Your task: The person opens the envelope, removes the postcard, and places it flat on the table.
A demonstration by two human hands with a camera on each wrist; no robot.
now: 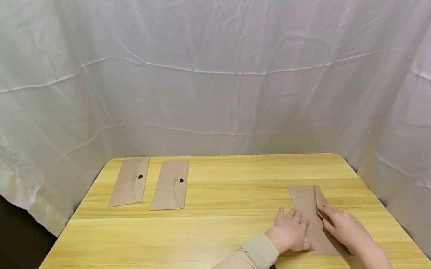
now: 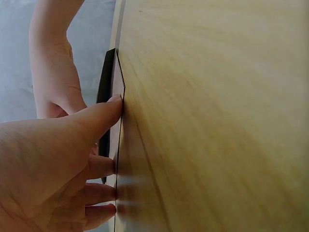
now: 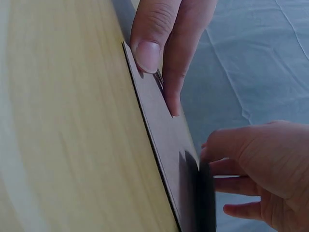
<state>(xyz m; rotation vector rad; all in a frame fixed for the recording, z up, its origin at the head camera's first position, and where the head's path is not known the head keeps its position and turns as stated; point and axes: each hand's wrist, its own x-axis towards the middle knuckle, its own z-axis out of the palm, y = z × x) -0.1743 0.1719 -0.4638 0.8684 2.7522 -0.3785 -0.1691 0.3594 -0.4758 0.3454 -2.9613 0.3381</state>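
Note:
A brown paper envelope [image 1: 304,197] lies lengthwise on the right part of the table. Across its left side my left hand [image 1: 292,231] rests with fingers spread, the fingertips and thumb touching the paper near its edge. On the envelope's right side my right hand [image 1: 347,228] holds the flap [image 3: 206,198] between thumb and fingers. That flap stands partly raised off the body and looks dark in both wrist views. In the left wrist view the thumb [image 2: 108,108] lies on the envelope's near corner area. Part of the flap is hidden behind the right hand.
Two similar brown envelopes [image 1: 129,182] [image 1: 170,185], closed and each with a small dark mark, lie side by side at the table's far left. Pale curtains [image 1: 217,101] hang behind and beside the wooden table [image 1: 157,242].

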